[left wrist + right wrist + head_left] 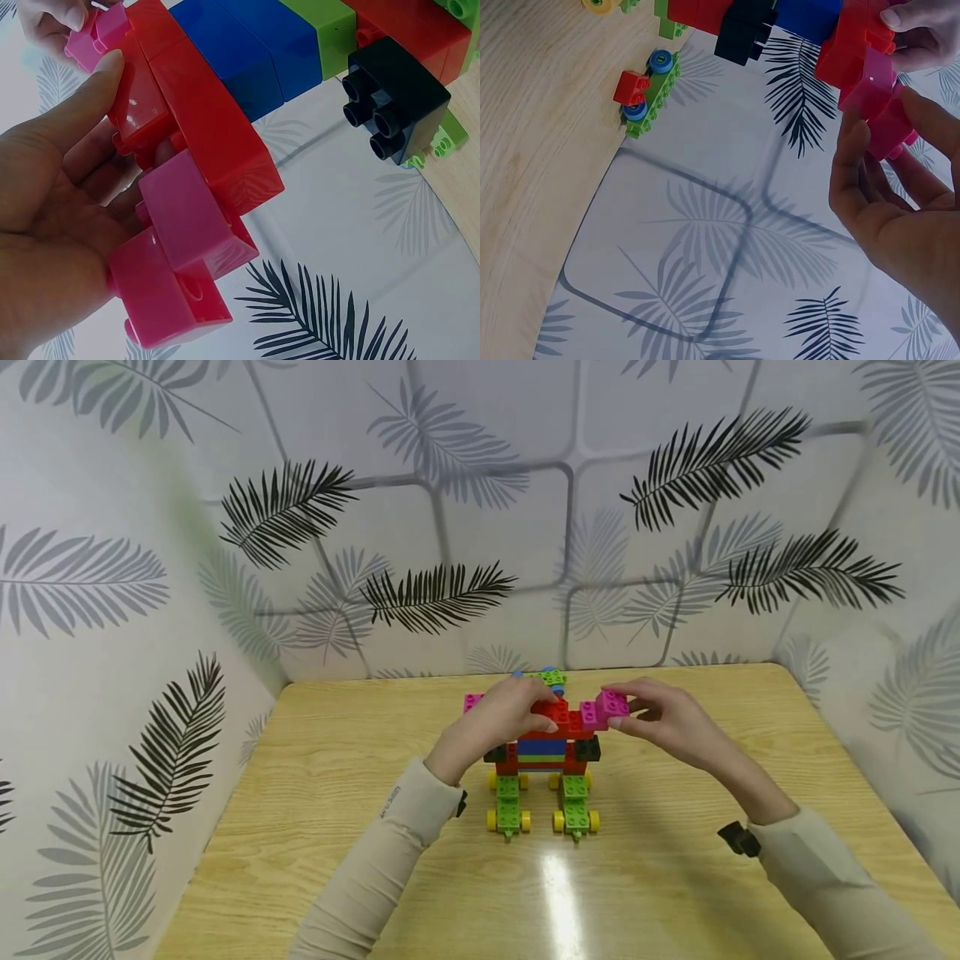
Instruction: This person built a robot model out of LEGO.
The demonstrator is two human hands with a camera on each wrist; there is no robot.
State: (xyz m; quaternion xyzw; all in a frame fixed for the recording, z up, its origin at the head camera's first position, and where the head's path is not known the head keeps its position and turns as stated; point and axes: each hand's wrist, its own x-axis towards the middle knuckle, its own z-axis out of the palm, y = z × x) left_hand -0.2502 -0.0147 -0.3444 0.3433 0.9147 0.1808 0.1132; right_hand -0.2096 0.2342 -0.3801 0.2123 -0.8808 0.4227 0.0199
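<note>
A toy figure of building bricks stands upright on two green wheeled bases (508, 806) with yellow wheels. Blue bricks (542, 748) form its middle, and a black brick (394, 97) juts out on either side. My left hand (502, 714) grips the red bricks (214, 120) across its top, thumb on the near face. Pink bricks (184, 210) step out from the left end, beside the left palm. At the opposite end, my right hand (675, 718) pinches the outer pink brick (891, 124) between thumb and fingers. That brick touches another pink one joined to the red row.
Behind the figure, by the table's back edge, is a green wheeled base (660, 94) with blue wheels and a red brick. The wooden table (360, 777) meets leaf-patterned walls (495, 543) at the back and sides.
</note>
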